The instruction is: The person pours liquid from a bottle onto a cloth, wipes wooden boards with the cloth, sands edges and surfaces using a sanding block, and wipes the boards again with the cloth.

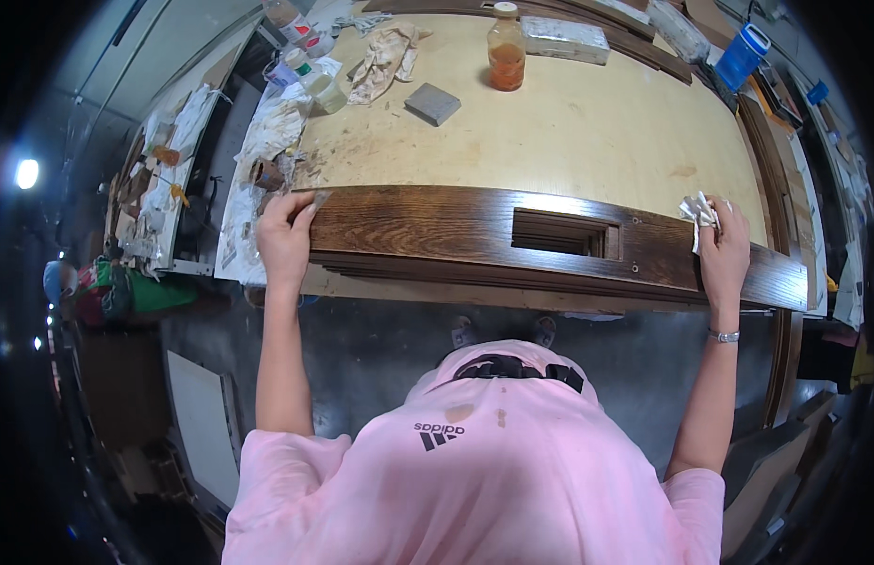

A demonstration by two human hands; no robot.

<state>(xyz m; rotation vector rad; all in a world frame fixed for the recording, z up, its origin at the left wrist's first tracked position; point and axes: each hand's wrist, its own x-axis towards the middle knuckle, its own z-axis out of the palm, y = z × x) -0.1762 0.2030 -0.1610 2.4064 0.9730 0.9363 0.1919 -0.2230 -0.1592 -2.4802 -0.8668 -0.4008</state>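
A long dark-brown stained wooden board [408, 218] lies across the near side of the worktable, on top of a stack of similar boards. It has a rectangular cutout and a few small holes right of its middle. My left hand [284, 231] is at the board's left end, fingers pinched together; a small pale scrap shows at the fingertips, too small to name. My right hand [726, 247] is closed on a crumpled white cloth [697, 213], over the right part of the board.
On the worktable [597, 122] stand a glass jar [505, 56] of orange-brown contents and a wrapped block [566, 41]. A grey sanding pad [432, 104], a stained rag [385, 61] and a plastic bottle [319, 87] lie left. A blue jug [743, 56] stands far right.
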